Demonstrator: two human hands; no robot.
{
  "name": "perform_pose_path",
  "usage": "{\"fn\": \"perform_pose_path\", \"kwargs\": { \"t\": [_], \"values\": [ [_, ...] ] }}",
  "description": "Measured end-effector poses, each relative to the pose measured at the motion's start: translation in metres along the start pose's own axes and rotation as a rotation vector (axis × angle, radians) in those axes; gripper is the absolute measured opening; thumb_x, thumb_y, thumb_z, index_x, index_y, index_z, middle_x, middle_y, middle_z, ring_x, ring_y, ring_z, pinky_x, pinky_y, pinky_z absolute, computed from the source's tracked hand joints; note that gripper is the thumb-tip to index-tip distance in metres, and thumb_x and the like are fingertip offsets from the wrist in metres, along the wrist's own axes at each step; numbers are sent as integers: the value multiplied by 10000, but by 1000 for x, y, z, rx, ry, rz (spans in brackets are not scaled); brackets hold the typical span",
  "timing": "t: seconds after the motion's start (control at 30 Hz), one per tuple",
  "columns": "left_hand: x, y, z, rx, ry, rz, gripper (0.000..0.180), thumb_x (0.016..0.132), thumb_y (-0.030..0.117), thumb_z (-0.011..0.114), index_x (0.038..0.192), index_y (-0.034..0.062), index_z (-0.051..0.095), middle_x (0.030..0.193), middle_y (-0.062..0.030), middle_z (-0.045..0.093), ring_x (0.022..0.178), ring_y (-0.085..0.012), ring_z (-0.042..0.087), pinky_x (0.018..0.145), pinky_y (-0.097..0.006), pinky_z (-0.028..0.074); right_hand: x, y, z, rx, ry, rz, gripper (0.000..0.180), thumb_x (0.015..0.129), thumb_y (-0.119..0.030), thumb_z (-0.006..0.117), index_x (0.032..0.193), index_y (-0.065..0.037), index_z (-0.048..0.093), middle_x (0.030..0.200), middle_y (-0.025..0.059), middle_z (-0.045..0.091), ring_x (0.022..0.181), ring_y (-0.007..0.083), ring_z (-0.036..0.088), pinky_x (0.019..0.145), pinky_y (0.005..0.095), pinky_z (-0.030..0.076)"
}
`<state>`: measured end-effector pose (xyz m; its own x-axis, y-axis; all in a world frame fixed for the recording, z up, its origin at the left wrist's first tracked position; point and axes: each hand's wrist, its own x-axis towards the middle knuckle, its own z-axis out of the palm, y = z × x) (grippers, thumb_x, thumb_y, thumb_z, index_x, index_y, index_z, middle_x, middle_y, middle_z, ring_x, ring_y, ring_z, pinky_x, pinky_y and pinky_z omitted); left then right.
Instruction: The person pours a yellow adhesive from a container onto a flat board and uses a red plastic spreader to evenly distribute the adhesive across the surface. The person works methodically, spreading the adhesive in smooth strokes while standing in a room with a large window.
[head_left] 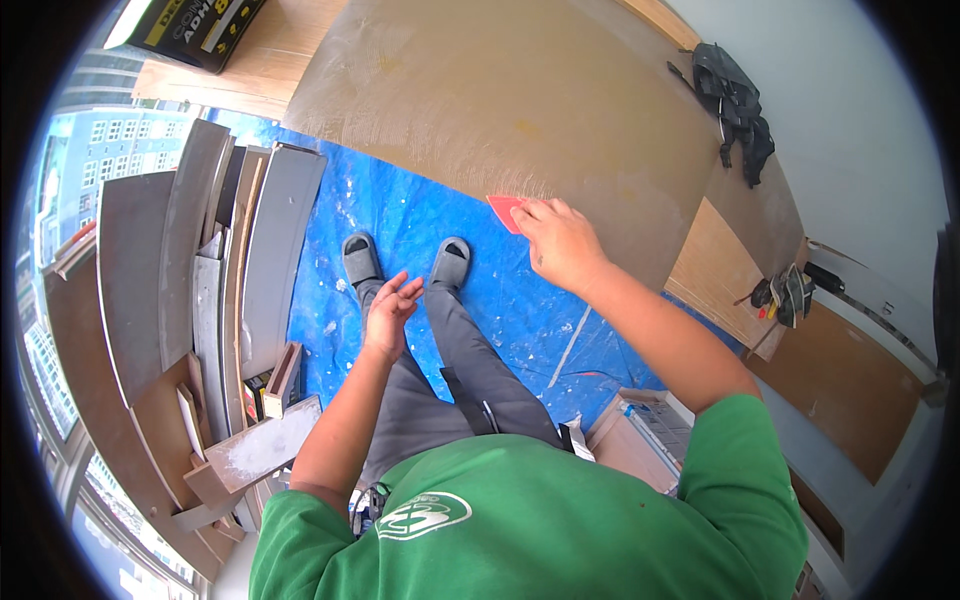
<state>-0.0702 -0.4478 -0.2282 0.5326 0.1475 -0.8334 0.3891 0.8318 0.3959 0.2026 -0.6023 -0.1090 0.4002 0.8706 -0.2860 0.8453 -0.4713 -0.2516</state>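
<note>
My right hand [563, 240] is closed on a flat red spreader [506, 213], whose edge meets the near edge of a large brown sheet [600, 120]. Streaky, ridged marks of a wet-looking coating show on the sheet around the spreader and along its left side. My left hand [392, 315] hangs in the air above my legs, its fingers apart and nothing in it. At the upper left, a black and yellow can [195, 35] rests on a bare wooden board [260, 75].
Blue plastic sheeting [420, 200] with pale specks covers the floor under my feet. Several panels [275, 250] lean by the window on the left. A black bag [733, 100] lies on the sheet's far right part. Tools [790, 295] lie at the right. Boxes [640, 430] stand beside me.
</note>
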Motion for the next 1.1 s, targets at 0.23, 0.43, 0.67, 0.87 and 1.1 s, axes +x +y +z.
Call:
{"fn": "perform_pose_path", "kwargs": {
  "t": [0.23,0.43,0.67,0.87,1.1],
  "values": [
    [0,-1,1,8,11,-4,799,765,142,472,1524,-28,289,1432,-191,551,1335,-298,510,1164,-440,273,-52,11,-35,194,-123,107,366,815,-47,616,1172,-86,681,1190,77,667,1017,304,628,879,415,530],
    [4,-8,7,35,1,-16,797,765,132,472,1523,-33,289,1426,-196,553,1333,-300,510,1153,-436,284,-41,67,-104,510,129,284,349,909,-48,580,1247,-74,658,1143,89,672,985,316,630,884,370,515],
    [2,-11,24,75,-64,-15,793,770,138,481,1520,-38,291,1432,-203,545,1332,-306,511,1150,-436,291,-27,140,0,-120,512,239,455,848,-105,671,1298,-160,638,1179,51,608,1125,289,550,963,405,478],
    [-8,-4,18,53,-26,-14,792,777,161,489,1519,-37,292,1444,-217,530,1344,-315,500,1162,-447,284,-58,120,-5,7,276,320,364,854,-105,655,1215,-140,673,1121,61,630,1071,308,585,930,427,493],
    [-4,2,44,85,-107,-17,797,779,166,481,1524,-35,281,1462,-218,512,1372,-321,476,1175,-456,264,-12,191,-29,186,349,697,286,943,-105,536,1186,-90,687,1158,114,655,1063,329,631,894,403,519]
  ]
}}
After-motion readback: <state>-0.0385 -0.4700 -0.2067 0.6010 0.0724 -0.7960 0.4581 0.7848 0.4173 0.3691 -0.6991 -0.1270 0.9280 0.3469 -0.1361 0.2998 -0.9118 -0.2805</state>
